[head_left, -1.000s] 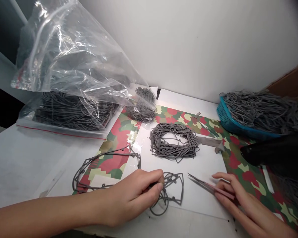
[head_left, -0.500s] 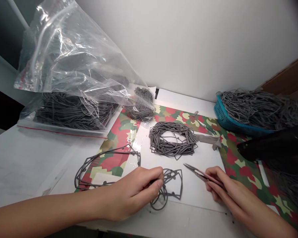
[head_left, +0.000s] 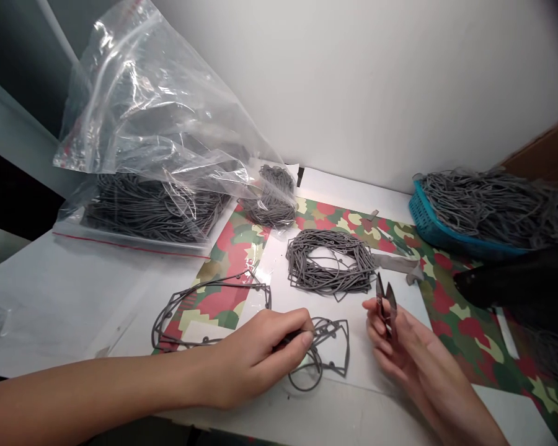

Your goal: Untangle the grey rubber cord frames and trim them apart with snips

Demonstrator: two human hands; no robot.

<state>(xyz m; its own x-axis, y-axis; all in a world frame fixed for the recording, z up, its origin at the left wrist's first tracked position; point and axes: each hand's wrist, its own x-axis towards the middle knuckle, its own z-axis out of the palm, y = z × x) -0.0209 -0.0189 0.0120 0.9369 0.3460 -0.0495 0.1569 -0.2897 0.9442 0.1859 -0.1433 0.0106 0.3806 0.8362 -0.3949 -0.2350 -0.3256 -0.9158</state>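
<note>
My left hand (head_left: 274,350) is closed in a pinch on several thin grey rubber gaskets (head_left: 347,347); their loops stick out on both sides of the fist. The part between the fingers is hidden. To the right, my right hand (head_left: 402,347) holds small thread snips (head_left: 387,306), blades pointing up and slightly apart. The snips are clear of the gaskets. Just beyond both hands, a ring-shaped pile of grey gaskets (head_left: 302,282) lies on white paper (head_left: 279,300).
At the back left stands a clear zip bag (head_left: 134,111) full of grey gaskets, beside a smaller bagged bundle (head_left: 279,192). A blue basket (head_left: 423,217) heaped with gaskets is at the back right. Before it, a black cylindrical object (head_left: 488,282) juts in over the camouflage-patterned cover (head_left: 460,316).
My right hand has turned the snips from pointing left to pointing upward, and its fingers have opened somewhat. My left hand keeps its pinch. The whole view has shifted slightly.
</note>
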